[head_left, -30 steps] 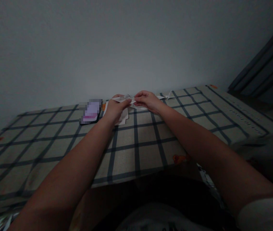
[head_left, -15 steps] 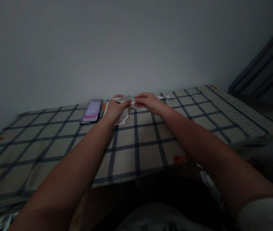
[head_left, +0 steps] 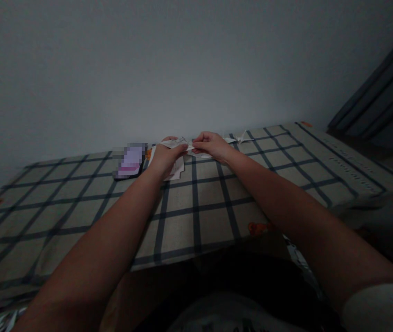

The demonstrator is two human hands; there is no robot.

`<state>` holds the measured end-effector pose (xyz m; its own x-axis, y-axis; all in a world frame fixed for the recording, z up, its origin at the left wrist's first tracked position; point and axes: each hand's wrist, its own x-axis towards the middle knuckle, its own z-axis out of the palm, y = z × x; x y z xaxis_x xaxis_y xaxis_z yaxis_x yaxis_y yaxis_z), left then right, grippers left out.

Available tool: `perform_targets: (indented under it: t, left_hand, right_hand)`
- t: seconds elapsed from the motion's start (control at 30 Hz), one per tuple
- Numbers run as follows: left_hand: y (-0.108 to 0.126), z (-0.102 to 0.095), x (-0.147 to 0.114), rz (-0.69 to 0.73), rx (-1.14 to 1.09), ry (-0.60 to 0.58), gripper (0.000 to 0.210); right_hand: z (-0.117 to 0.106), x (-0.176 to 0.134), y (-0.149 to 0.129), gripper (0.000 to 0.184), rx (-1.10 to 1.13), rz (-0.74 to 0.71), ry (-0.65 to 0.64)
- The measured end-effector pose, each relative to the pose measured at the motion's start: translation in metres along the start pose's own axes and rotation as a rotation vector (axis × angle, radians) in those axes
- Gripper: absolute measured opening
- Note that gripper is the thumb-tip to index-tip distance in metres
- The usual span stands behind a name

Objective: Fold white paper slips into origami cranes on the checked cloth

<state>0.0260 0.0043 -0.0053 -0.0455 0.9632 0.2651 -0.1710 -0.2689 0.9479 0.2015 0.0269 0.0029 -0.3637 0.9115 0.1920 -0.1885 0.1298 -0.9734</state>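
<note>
Near the table's far edge, my left hand is closed on a strip of white paper, thumb on top. Close beside it on the right, my right hand pinches the same paper between thumb and fingers. Part of the paper hangs below the right hand; the fingers hide how it is folded. More white paper sheets lie under and beside my left hand. Past my right hand, a twisted white paper piece with thin pointed ends rests on the cloth.
A checked tablecloth with dark blue lines covers the table. A phone with a lit, blurred screen lies left of my left hand. The grey wall rises right behind the table, and a dark curtain hangs at the right.
Both hands keep their hold on the paper and have hardly moved; the fingers of my right hand shift slightly. The whole view has drifted a little.
</note>
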Motion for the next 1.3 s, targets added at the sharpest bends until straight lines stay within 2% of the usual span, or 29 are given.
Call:
perform_targets:
  t: [0.13,0.3,0.43,0.73,0.93,1.17,1.3]
  left_hand:
    - [-0.0006,0.0003,0.0004,-0.018,0.001,-0.005,0.044]
    - [-0.0024,-0.0028,0.0033,0.002,0.057,0.029,0.041]
    - [-0.0019,-0.0024,0.0023,0.002,0.051,0.005,0.040]
    - [0.0018,-0.0010,0.0024,-0.057,-0.036,-0.035,0.041]
    - [0.0006,-0.0052,0.0052,-0.055,0.008,0.029,0.041]
    - [0.0007,-0.0051,0.0050,-0.101,-0.107,-0.026,0.037]
    - [0.0005,-0.0066,0.0044,-0.078,-0.084,-0.039,0.040]
  right_hand:
    - [-0.0001,0.0007,0.0001,0.017,-0.012,-0.017,-0.001]
    - [-0.0021,0.0009,0.0012,0.007,-0.008,0.012,-0.015]
    - [-0.0015,0.0001,0.0015,0.017,-0.026,-0.014,-0.030]
    - [-0.0011,0.0018,0.0007,0.016,-0.009,-0.015,-0.036]
    - [-0.0018,-0.0001,0.0008,0.018,0.026,0.026,-0.028]
    - [-0.0008,0.0022,-0.0014,0.018,-0.015,-0.016,-0.017]
    - [-0.0019,-0.0010,-0.0019,0.020,-0.007,0.038,-0.043]
